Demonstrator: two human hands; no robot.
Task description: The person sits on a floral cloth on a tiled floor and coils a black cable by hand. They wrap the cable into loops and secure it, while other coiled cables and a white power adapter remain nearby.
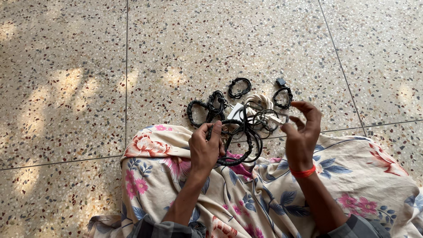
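Note:
My left hand [205,147] grips a thick black coiled cable [240,145] at its upper left, holding it over a floral cloth [264,194] on my lap. My right hand [303,132], with an orange band at the wrist, pinches thin cable loops [269,119] that run toward the same bundle. The two hands are about a hand's width apart with the tangle of loops between them.
On the speckled tile floor [88,66] beyond the cloth lie several small black cable coils [239,87] [282,97] [207,108], a white coiled cable [259,101], a white charger block [237,112] and a small dark plug [280,81].

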